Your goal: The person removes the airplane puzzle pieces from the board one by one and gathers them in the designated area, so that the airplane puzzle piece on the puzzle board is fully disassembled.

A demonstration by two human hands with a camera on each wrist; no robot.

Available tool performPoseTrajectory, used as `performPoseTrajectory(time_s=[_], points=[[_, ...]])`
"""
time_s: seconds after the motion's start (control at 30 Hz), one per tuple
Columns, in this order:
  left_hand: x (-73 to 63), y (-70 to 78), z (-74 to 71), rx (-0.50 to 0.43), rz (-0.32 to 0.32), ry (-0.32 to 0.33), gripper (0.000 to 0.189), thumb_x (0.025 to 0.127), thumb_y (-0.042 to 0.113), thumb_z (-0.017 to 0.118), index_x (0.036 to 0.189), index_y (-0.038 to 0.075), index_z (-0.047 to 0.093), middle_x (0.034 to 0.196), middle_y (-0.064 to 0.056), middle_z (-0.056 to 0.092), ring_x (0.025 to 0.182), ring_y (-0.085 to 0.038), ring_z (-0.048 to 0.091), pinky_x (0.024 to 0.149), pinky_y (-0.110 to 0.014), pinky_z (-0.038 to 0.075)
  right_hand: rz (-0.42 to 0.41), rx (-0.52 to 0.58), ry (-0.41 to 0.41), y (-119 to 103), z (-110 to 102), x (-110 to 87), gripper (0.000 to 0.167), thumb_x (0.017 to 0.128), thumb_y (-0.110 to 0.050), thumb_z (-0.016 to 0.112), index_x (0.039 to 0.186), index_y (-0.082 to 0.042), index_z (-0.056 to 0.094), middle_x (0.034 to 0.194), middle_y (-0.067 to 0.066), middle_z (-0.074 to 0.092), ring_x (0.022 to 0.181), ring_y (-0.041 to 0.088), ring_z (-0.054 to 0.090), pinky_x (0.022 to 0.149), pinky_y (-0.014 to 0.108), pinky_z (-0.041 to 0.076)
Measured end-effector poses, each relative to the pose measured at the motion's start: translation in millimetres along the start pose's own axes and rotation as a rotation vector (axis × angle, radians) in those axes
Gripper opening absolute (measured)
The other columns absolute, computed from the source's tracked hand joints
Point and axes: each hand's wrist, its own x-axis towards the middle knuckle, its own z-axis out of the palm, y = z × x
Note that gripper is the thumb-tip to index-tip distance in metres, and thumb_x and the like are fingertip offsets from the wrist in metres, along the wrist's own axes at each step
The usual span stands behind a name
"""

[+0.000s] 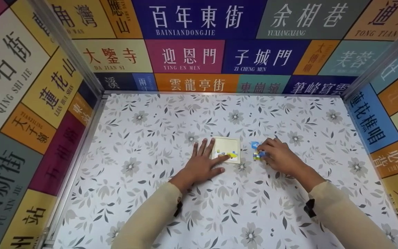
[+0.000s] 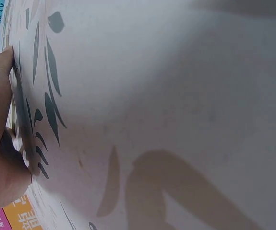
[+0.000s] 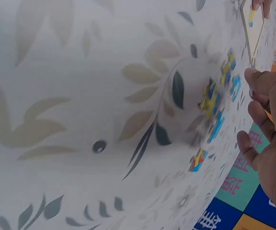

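A small square puzzle tray [image 1: 227, 144] with a pale base lies flat on the table, several yellow and blue pieces along its near side. My left hand [image 1: 199, 166] rests at its left edge with fingers spread, the index finger reaching over the tray's lower part. Right of the tray, my right hand [image 1: 277, 156] hovers with bent fingers over several loose jigsaw pieces [image 1: 255, 146], partly covering them. In the right wrist view its fingertips [image 3: 254, 76] stand apart from the blue, yellow and red pieces [image 3: 215, 125], some of which look blurred.
White cloth with a grey leaf and flower print covers the table [image 1: 143, 204]. Panels [image 1: 185, 57] with large Chinese characters stand along the back and both sides. In the left wrist view, mostly tablecloth [image 2: 152, 96] shows.
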Motion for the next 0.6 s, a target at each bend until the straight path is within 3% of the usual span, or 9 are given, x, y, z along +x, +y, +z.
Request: performPoseTrajectory(time_s=[0.37,0.6], points=[[0.1,-0.6,0.6,0.005,0.009,-0.002,0.059,0.114,0.068,0.037,0.171,0.054,0.031,0.187,-0.02,-0.004,0.173,-0.05,-0.005,0.137,-0.072,0.0,0.018,-0.025,0.016,15.2,-10.5,-24.8,0.028,0.096,-0.001,0.082,0.123,-0.006,0.077,0.118,0.012,0.071,0.099,0.032,0.06,0.075,0.053,0.048],[-0.4,-1.3,-0.6,-0.002,0.012,0.002,0.059,0.114,0.067,0.038,0.171,0.054,0.032,0.187,-0.021,-0.004,0.172,-0.05,-0.005,0.137,-0.072,0.0,0.009,-0.051,0.05,23.9,-14.6,-40.2,0.024,0.093,0.003,0.084,0.11,-0.012,0.078,0.115,0.009,0.07,0.096,0.028,0.058,0.072,0.048,0.043]])
